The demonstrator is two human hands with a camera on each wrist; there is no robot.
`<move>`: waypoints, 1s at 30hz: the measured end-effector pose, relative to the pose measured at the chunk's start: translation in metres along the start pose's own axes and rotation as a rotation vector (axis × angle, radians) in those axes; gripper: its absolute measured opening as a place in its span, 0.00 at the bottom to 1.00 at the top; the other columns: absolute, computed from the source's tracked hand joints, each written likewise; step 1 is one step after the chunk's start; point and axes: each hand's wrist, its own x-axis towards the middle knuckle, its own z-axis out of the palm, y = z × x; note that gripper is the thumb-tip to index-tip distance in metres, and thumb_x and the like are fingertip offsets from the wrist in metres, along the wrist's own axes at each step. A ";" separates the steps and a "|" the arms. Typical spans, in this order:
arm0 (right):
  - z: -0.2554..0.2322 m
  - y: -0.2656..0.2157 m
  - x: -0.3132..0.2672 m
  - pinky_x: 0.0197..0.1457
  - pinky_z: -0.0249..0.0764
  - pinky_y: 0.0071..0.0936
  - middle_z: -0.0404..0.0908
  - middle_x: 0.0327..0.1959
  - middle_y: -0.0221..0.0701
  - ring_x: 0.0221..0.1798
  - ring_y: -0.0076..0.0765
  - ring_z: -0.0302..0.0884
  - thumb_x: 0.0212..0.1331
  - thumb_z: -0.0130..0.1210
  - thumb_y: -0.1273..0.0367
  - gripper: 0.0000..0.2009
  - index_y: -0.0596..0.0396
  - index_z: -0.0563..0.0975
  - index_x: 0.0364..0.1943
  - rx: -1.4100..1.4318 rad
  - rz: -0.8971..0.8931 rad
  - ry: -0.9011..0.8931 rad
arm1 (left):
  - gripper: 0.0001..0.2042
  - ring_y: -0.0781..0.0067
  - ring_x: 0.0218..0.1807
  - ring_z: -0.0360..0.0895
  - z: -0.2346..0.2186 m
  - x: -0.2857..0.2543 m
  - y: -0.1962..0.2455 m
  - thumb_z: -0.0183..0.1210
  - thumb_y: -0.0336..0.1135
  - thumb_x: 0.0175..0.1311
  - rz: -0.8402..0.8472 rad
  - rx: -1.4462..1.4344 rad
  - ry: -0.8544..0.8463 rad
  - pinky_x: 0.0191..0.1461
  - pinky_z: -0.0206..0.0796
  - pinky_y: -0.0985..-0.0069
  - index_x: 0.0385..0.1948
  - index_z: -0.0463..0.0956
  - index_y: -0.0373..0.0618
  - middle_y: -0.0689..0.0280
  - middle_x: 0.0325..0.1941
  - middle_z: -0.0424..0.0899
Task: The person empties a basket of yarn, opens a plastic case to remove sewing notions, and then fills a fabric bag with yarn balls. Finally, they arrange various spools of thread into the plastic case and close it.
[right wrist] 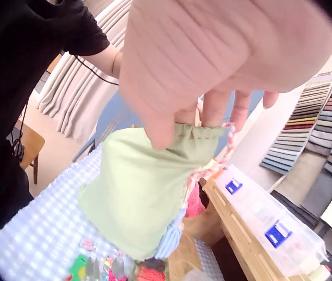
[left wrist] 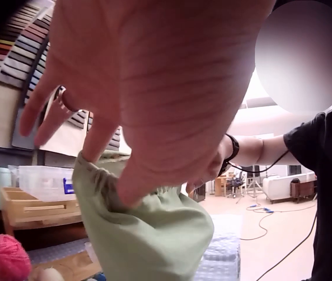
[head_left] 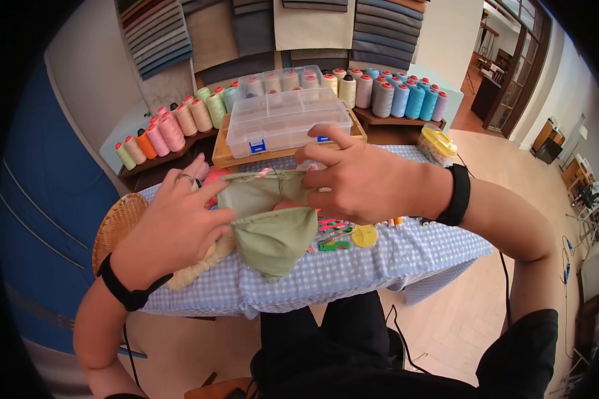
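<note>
A light green drawstring pouch (head_left: pixel 276 243) hangs mouth up between my hands, its gathered opening spread wide. My left hand (head_left: pixel 190 216) pinches the left side of the rim; in the left wrist view its thumb (left wrist: pixel 135 186) lies against the outside while a finger dips into the mouth. At the opposite side my right hand (head_left: pixel 359 179) grips the rim, thumb (right wrist: pixel 160 130) outside and fingers inside. A pink-and-white twisted cord (right wrist: pixel 230 143) dangles from the gathered edge. Light blue strands (right wrist: pixel 170 239) show behind the pouch's lower part.
A blue gingham cloth (head_left: pixel 353 272) covers the table. Beyond the pouch, clear plastic boxes (head_left: pixel 289 123) stand on a wooden tray, flanked by thread cones (head_left: pixel 170 133). A woven basket (head_left: pixel 116 223) leans at left. Right of the pouch lie a green cutter (head_left: pixel 334 246) and a yellow disc (head_left: pixel 365 236).
</note>
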 end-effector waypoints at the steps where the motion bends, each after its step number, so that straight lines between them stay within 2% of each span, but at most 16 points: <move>1: -0.003 0.002 -0.004 0.71 0.60 0.49 0.82 0.37 0.27 0.59 0.42 0.71 0.54 0.63 0.64 0.11 0.52 0.85 0.39 0.000 0.000 0.000 | 0.09 0.46 0.70 0.70 -0.005 -0.003 0.001 0.68 0.35 0.55 0.000 0.000 0.000 0.67 0.64 0.54 0.38 0.86 0.51 0.60 0.59 0.80; 3: -0.007 0.004 -0.012 0.73 0.58 0.54 0.84 0.43 0.29 0.65 0.45 0.69 0.53 0.64 0.63 0.11 0.51 0.85 0.39 0.097 0.013 0.086 | 0.07 0.37 0.77 0.59 -0.012 -0.009 0.001 0.68 0.35 0.55 -0.075 -0.176 -0.050 0.77 0.48 0.42 0.36 0.87 0.50 0.56 0.65 0.77; 7: -0.006 0.002 -0.013 0.74 0.58 0.53 0.84 0.40 0.25 0.64 0.43 0.67 0.56 0.62 0.62 0.13 0.51 0.88 0.42 0.037 0.034 0.070 | 0.06 0.37 0.79 0.54 -0.005 -0.013 -0.001 0.69 0.35 0.54 -0.131 -0.250 -0.073 0.78 0.43 0.37 0.31 0.86 0.47 0.57 0.67 0.76; 10: -0.003 -0.004 -0.005 0.74 0.59 0.52 0.84 0.40 0.26 0.63 0.44 0.68 0.53 0.61 0.63 0.14 0.51 0.88 0.41 -0.076 0.007 0.086 | 0.06 0.35 0.80 0.52 -0.001 -0.009 -0.002 0.70 0.35 0.51 -0.103 -0.180 -0.036 0.79 0.42 0.37 0.29 0.85 0.47 0.54 0.69 0.74; 12: -0.008 -0.015 0.006 0.72 0.62 0.49 0.82 0.37 0.27 0.59 0.43 0.70 0.48 0.59 0.64 0.15 0.53 0.87 0.39 -0.076 -0.123 0.132 | 0.07 0.32 0.80 0.51 -0.012 -0.004 0.010 0.71 0.34 0.47 -0.042 -0.203 -0.018 0.79 0.41 0.36 0.27 0.85 0.46 0.51 0.69 0.72; 13: 0.001 -0.021 0.010 0.72 0.64 0.44 0.80 0.34 0.29 0.55 0.42 0.73 0.44 0.57 0.64 0.14 0.55 0.87 0.33 -0.053 -0.206 0.244 | 0.07 0.32 0.80 0.51 -0.014 -0.003 0.014 0.71 0.34 0.47 -0.042 -0.200 -0.018 0.79 0.41 0.36 0.27 0.85 0.46 0.51 0.69 0.72; 14: 0.002 -0.027 0.014 0.67 0.67 0.39 0.81 0.33 0.31 0.51 0.40 0.75 0.45 0.57 0.65 0.11 0.57 0.85 0.27 -0.105 -0.301 0.222 | 0.06 0.31 0.80 0.51 -0.015 -0.003 0.018 0.71 0.33 0.45 0.005 -0.202 -0.035 0.78 0.41 0.35 0.25 0.85 0.46 0.50 0.69 0.72; 16: 0.009 -0.042 0.016 0.59 0.71 0.38 0.81 0.31 0.33 0.44 0.41 0.78 0.41 0.59 0.64 0.11 0.58 0.85 0.24 -0.020 -0.435 0.140 | 0.06 0.30 0.80 0.51 -0.017 -0.002 0.024 0.70 0.33 0.43 0.051 -0.205 -0.052 0.78 0.40 0.33 0.24 0.85 0.46 0.49 0.69 0.72; 17: 0.012 -0.046 0.016 0.59 0.71 0.38 0.81 0.31 0.33 0.44 0.41 0.78 0.41 0.59 0.64 0.11 0.58 0.85 0.24 -0.019 -0.435 0.140 | 0.05 0.30 0.80 0.50 -0.018 -0.001 0.026 0.70 0.33 0.42 0.073 -0.223 -0.070 0.78 0.39 0.33 0.22 0.85 0.46 0.49 0.69 0.72; 19: 0.015 -0.050 0.013 0.49 0.74 0.38 0.80 0.28 0.34 0.36 0.41 0.79 0.37 0.61 0.64 0.12 0.59 0.82 0.22 0.274 -0.389 0.002 | 0.05 0.30 0.80 0.50 -0.017 -0.002 0.027 0.70 0.32 0.41 0.094 -0.243 -0.087 0.78 0.38 0.32 0.20 0.85 0.46 0.50 0.70 0.72; 20: 0.014 -0.047 0.010 0.49 0.74 0.38 0.80 0.28 0.34 0.36 0.41 0.79 0.37 0.61 0.64 0.12 0.59 0.82 0.22 0.274 -0.389 0.002 | 0.05 0.30 0.79 0.51 -0.014 -0.003 0.026 0.69 0.33 0.43 0.094 -0.244 -0.063 0.79 0.37 0.33 0.19 0.84 0.45 0.53 0.69 0.74; 22: 0.009 -0.034 0.005 0.42 0.75 0.38 0.77 0.22 0.35 0.31 0.44 0.79 0.36 0.62 0.63 0.13 0.59 0.79 0.23 0.248 -0.177 -0.066 | 0.06 0.31 0.79 0.52 -0.010 -0.007 0.022 0.68 0.35 0.44 0.091 -0.245 -0.036 0.79 0.36 0.33 0.18 0.84 0.44 0.55 0.67 0.76; 23: 0.008 -0.027 0.004 0.37 0.75 0.37 0.74 0.18 0.35 0.29 0.44 0.80 0.42 0.61 0.64 0.12 0.58 0.77 0.26 0.284 -0.115 -0.011 | 0.04 0.32 0.80 0.51 -0.009 -0.009 0.018 0.68 0.33 0.43 0.079 -0.216 -0.053 0.79 0.36 0.34 0.20 0.84 0.45 0.56 0.69 0.74; 26: 0.011 -0.022 0.009 0.38 0.76 0.37 0.73 0.15 0.33 0.26 0.46 0.81 0.46 0.60 0.66 0.10 0.57 0.76 0.30 0.153 -0.005 -0.016 | 0.05 0.33 0.80 0.51 -0.005 -0.004 0.009 0.68 0.30 0.44 0.030 -0.178 -0.028 0.79 0.36 0.34 0.25 0.85 0.45 0.59 0.72 0.73; 27: 0.022 -0.015 0.013 0.38 0.77 0.37 0.76 0.16 0.33 0.24 0.47 0.81 0.48 0.59 0.66 0.08 0.56 0.77 0.27 0.089 -0.040 0.086 | 0.06 0.35 0.80 0.51 -0.005 -0.002 0.007 0.67 0.29 0.45 -0.006 -0.170 0.012 0.79 0.37 0.34 0.27 0.84 0.44 0.59 0.73 0.72; 30: 0.016 0.008 0.024 0.39 0.78 0.38 0.81 0.20 0.37 0.26 0.47 0.83 0.47 0.61 0.64 0.09 0.56 0.78 0.24 -0.028 0.009 0.090 | 0.06 0.37 0.80 0.52 -0.012 0.003 -0.007 0.65 0.26 0.47 -0.072 -0.145 0.067 0.78 0.41 0.37 0.29 0.81 0.41 0.59 0.75 0.70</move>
